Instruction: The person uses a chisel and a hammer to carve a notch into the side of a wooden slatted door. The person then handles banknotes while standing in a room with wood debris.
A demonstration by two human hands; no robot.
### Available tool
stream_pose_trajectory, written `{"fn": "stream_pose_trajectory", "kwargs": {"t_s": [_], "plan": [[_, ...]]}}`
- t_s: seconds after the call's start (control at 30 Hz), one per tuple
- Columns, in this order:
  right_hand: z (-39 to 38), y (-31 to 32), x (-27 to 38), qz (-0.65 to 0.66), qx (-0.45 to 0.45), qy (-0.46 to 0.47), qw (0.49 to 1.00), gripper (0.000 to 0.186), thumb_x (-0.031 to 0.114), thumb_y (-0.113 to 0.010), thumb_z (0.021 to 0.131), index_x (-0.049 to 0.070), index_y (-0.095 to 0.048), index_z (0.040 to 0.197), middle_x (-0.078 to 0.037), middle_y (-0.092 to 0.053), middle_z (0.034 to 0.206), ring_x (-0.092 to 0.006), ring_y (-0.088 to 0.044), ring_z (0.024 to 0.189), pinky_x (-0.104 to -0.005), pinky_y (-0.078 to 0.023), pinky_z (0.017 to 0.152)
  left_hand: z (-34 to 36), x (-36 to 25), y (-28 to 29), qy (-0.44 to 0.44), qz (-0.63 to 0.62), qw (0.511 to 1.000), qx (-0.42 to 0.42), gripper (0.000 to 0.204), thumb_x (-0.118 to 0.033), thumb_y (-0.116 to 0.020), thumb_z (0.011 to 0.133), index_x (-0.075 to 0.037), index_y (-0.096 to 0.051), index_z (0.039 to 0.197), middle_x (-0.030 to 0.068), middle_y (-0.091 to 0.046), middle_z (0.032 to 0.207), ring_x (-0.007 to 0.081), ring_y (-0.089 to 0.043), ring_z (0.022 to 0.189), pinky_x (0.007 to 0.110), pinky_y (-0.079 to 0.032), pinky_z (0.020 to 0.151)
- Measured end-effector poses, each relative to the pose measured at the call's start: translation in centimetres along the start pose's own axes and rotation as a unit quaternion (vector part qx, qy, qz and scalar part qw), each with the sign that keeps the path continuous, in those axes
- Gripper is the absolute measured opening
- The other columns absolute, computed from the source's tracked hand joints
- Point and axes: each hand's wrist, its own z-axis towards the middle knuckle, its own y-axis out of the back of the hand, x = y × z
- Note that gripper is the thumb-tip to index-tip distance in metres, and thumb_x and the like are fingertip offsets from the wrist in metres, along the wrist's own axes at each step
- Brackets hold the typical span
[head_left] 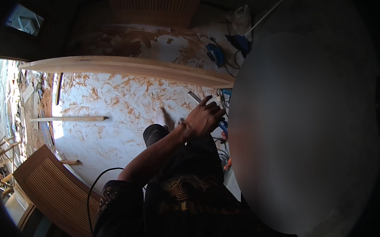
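Note:
My left hand (pixel 203 117) reaches in from the lower left, its fingers curled over a slim chisel-like tool. The tool's grey metal blade (pixel 193 97) points up and left past my fingers, and its blue handle (pixel 223 125) shows beneath them, near my right hand. Only a small bit of my right hand (pixel 224 135) is visible, close to that handle; a large grey blurred patch hides the rest, so its grip is hidden. My knees and dark clothing lie under the left forearm.
A long wooden board (pixel 131 65) spans the floor ahead. Beyond it are a blue power tool (pixel 215 53) and a louvred panel (pixel 156 8). Another louvred panel (pixel 58 185) leans at lower left by a black cable (pixel 89 201). Wood shavings and a wooden strip (pixel 72 119) lie around.

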Motion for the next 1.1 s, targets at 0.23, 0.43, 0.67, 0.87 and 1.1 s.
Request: {"fn": "stream_pose_trajectory", "kwargs": {"t_s": [0.23,0.43,0.67,0.87,1.1], "plan": [[6.5,0.9,1.0,-0.060,-0.017,0.012,0.998,0.039,0.007,-0.077,0.086,0.006,-0.041,0.101,-0.013,-0.063,0.089,-0.0214,-0.070,0.072,-0.0332,-0.061,0.064,4.1,6.7,-4.0,0.028,-0.076,0.996,-0.021,0.035,-0.039,-0.075,0.075,-0.009,-0.062,0.087,0.0080,-0.061,0.073,0.0307,-0.065,0.076,0.043,-0.051,0.073],[17.4,3.2,-2.2,-0.143,-0.001,0.059,0.988,0.035,0.019,-0.065,0.097,-0.002,-0.042,0.111,-0.019,-0.059,0.106,-0.0229,-0.070,0.076,-0.0333,-0.062,0.066,7.9,14.7,-10.2,0.098,-0.018,0.983,-0.153,0.038,-0.046,-0.072,0.086,-0.011,-0.064,0.075,0.0056,-0.058,0.059,0.0264,-0.066,0.061,0.038,-0.052,0.057],[26.6,6.7,-5.9,-0.203,-0.079,0.099,0.971,0.056,0.051,-0.049,0.104,-0.003,-0.044,0.111,-0.017,-0.055,0.108,-0.0261,-0.066,0.084,-0.0370,-0.059,0.072,9.8,21.0,-16.6,0.148,0.008,0.945,-0.293,0.041,-0.044,-0.069,0.089,-0.012,-0.057,0.066,0.0026,-0.055,0.055,0.0218,-0.062,0.056,0.036,-0.047,0.052],[29.8,9.5,-7.8,-0.194,-0.049,0.070,0.977,0.047,0.046,-0.050,0.104,0.000,-0.047,0.107,-0.015,-0.057,0.099,-0.0219,-0.065,0.077,-0.0356,-0.058,0.068,10.6,22.1,-18.4,0.170,0.063,0.926,-0.332,0.049,-0.050,-0.070,0.088,-0.015,-0.052,0.059,-0.0020,-0.048,0.049,0.0159,-0.052,0.048,0.032,-0.038,0.048],[30.3,8.2,-8.8,-0.192,-0.034,0.046,0.980,0.036,0.038,-0.049,0.105,0.002,-0.049,0.104,-0.013,-0.062,0.094,-0.0191,-0.064,0.071,-0.0354,-0.057,0.066,11.0,22.9,-19.2,0.172,0.078,0.907,-0.377,0.050,-0.051,-0.072,0.087,-0.016,-0.051,0.058,-0.0038,-0.045,0.048,0.0136,-0.048,0.046,0.030,-0.036,0.047]]}}
